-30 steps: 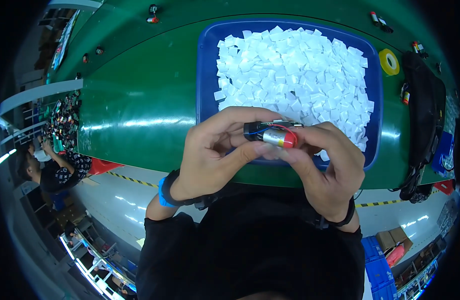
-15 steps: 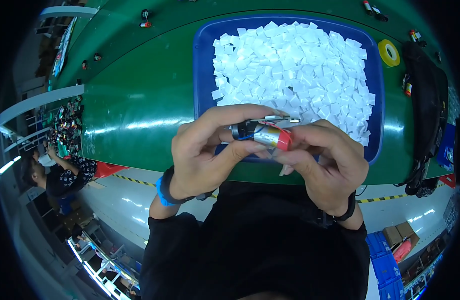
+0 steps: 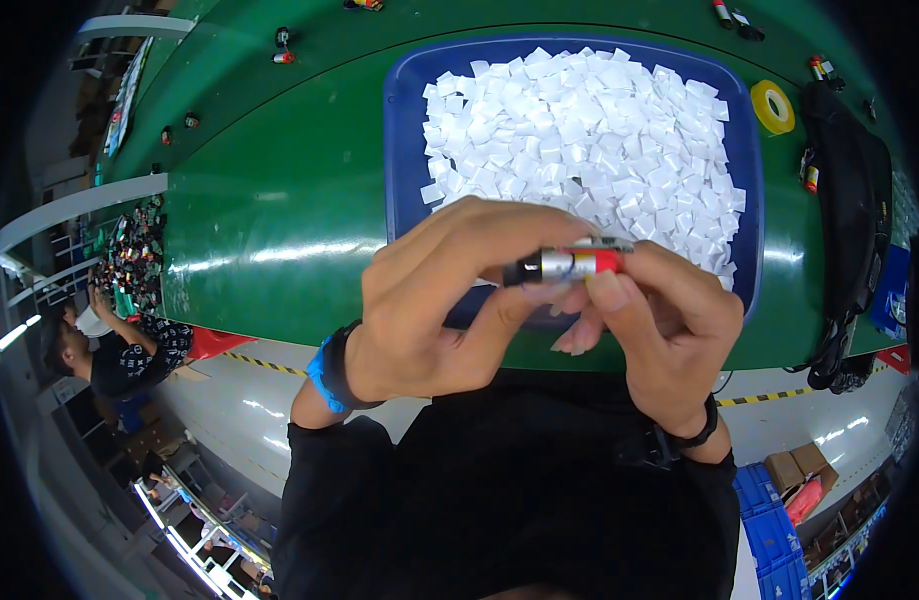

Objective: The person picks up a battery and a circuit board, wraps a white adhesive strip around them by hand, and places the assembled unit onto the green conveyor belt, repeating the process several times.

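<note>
Between my hands, in front of the blue tray, is a small cylindrical battery [image 3: 570, 264] with a black end, a silver middle and a red end. A small circuit board [image 3: 610, 243] lies along its far side, partly covered by fingers. My left hand [image 3: 425, 295] is closed on the black end, with the index finger over the far side and the thumb below. My right hand [image 3: 680, 325] pinches the red end between thumb and index finger. The blue tray [image 3: 397, 150] holds a heap of small white square pieces [image 3: 580, 130].
A yellow tape roll [image 3: 773, 106] and a black bag [image 3: 848, 220] lie right of the tray. Batteries [image 3: 283, 57] sit apart on the green surface beyond. At far left, a co-worker [image 3: 130, 345] is beside a pile of similar parts [image 3: 133, 255]. Blue crates [image 3: 770, 520] stand at lower right.
The battery has shifted right and turned, so its wires no longer show. My left hand has moved right with it. Batteries on the far green strip have slid slightly left and nearer.
</note>
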### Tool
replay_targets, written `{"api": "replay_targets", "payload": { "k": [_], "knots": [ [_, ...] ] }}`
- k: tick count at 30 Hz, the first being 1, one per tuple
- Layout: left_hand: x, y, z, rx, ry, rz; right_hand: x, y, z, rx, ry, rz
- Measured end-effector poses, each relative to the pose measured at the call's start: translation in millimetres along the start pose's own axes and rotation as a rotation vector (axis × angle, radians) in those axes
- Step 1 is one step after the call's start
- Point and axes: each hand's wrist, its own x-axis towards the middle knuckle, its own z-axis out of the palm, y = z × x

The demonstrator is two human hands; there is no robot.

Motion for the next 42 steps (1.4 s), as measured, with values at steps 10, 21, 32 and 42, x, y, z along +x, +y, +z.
{"api": "replay_targets", "payload": {
  "k": [10, 21, 32, 42],
  "knots": [
    [1, 2, -2, -0.060, -0.081, -0.393, 27, -18, -24, -0.841, -0.167, -0.556],
    [38, -25, -26, -0.038, -0.258, -0.431, 38, -15, -11, -0.567, 0.051, -0.180],
    [126, -293, -191, 0.956, 0.222, -0.252, 18, -20, -33, -0.625, 0.024, -0.166],
    [29, -258, -272, 0.810, 0.113, -0.547, 19, -14, -40, -0.546, -0.028, 0.018]
  ]
}}
